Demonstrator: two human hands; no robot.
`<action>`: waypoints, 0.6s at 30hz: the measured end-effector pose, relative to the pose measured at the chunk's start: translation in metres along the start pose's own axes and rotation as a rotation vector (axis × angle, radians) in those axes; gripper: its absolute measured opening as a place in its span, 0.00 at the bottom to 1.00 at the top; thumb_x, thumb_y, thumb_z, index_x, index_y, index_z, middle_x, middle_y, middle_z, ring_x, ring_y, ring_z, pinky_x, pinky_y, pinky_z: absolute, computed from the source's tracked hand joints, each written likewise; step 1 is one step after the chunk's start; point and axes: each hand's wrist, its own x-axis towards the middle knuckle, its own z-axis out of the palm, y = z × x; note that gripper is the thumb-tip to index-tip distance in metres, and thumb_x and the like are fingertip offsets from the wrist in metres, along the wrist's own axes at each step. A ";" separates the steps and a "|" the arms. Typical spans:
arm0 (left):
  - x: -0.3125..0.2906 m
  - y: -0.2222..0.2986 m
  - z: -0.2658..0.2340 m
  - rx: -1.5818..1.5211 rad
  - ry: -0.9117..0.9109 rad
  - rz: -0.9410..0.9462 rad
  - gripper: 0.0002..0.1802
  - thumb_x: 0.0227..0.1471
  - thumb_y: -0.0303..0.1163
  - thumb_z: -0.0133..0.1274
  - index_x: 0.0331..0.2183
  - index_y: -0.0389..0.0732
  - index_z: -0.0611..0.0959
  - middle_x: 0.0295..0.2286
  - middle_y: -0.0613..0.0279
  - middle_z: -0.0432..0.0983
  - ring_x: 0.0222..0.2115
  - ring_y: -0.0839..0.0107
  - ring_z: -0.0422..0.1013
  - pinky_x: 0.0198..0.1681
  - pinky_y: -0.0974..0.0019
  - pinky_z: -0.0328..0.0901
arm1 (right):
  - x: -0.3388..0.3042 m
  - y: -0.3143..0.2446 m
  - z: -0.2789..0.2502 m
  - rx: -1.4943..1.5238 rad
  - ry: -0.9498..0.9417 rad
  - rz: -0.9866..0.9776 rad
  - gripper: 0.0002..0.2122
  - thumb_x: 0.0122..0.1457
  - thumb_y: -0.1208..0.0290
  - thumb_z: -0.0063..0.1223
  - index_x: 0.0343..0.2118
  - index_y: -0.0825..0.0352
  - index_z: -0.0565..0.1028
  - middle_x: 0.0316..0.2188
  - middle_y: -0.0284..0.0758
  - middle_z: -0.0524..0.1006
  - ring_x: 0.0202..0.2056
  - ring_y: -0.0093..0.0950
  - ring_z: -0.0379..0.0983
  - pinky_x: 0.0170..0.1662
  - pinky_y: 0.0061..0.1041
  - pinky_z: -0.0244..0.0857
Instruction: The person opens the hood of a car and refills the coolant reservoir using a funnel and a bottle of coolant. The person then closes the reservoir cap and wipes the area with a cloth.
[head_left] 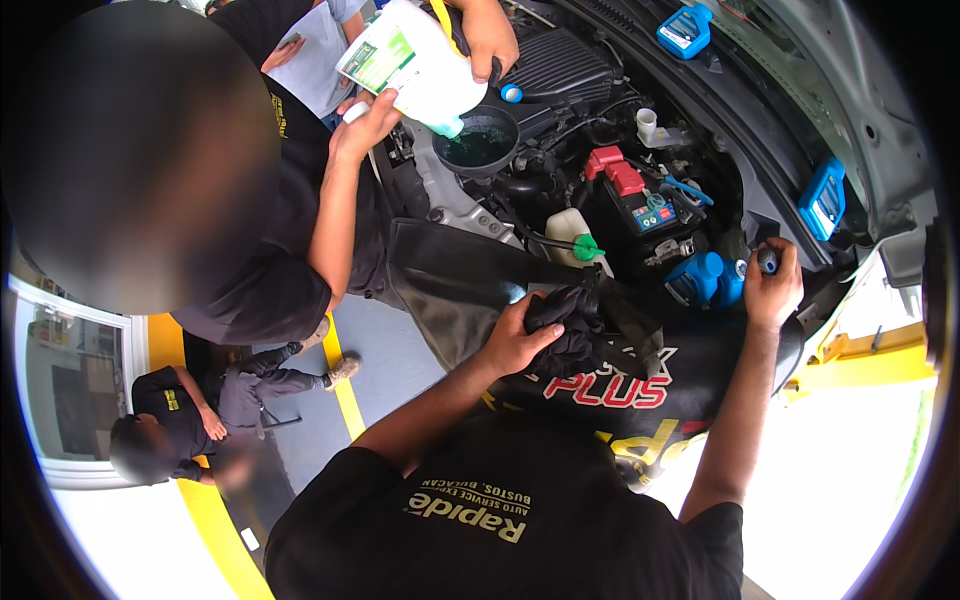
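Note:
My left hand (pixel 520 338) is closed round a bunched black cloth (pixel 566 335) over the fender cover at the front of the engine bay. My right hand (pixel 775 287) grips a dark cylindrical tool (pixel 768 260) with a rounded end; most of it is hidden by my fingers. Just left of that hand, blue bottles (pixel 697 277) stand at the bay's edge. A co-worker's two hands tilt a large white jug (pixel 425 70) at the upper left. Greenish liquid runs from it into a wide black funnel (pixel 478 140).
The battery (pixel 648 212) has red terminal covers. A whitish reservoir (pixel 570 232) with a green cap sits near my left hand. More blue bottles (pixel 823 200) (pixel 686 32) rest along the windshield side. A black fender cover (pixel 450 285) drapes the front. Another person (pixel 185 410) sits at the lower left.

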 end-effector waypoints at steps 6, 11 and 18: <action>-0.001 0.001 -0.001 -0.011 -0.010 -0.017 0.18 0.58 0.30 0.63 0.48 0.35 0.79 0.42 0.65 0.79 0.44 0.78 0.72 0.52 0.69 0.66 | -0.001 0.000 0.000 0.004 0.002 -0.003 0.12 0.52 0.71 0.65 0.40 0.60 0.77 0.34 0.36 0.82 0.37 0.43 0.81 0.40 0.39 0.75; 0.000 -0.006 0.000 -0.024 0.013 0.042 0.17 0.58 0.31 0.64 0.46 0.36 0.79 0.37 0.65 0.79 0.39 0.80 0.71 0.47 0.70 0.68 | 0.000 0.001 -0.001 0.009 -0.006 0.016 0.13 0.51 0.71 0.65 0.40 0.59 0.77 0.34 0.35 0.83 0.38 0.42 0.81 0.41 0.39 0.75; 0.001 -0.005 0.001 -0.048 0.009 0.038 0.17 0.59 0.31 0.64 0.46 0.36 0.79 0.37 0.66 0.78 0.39 0.81 0.70 0.47 0.70 0.68 | -0.001 0.004 -0.001 -0.001 -0.014 0.029 0.14 0.50 0.71 0.65 0.41 0.59 0.77 0.35 0.35 0.83 0.38 0.42 0.82 0.41 0.39 0.75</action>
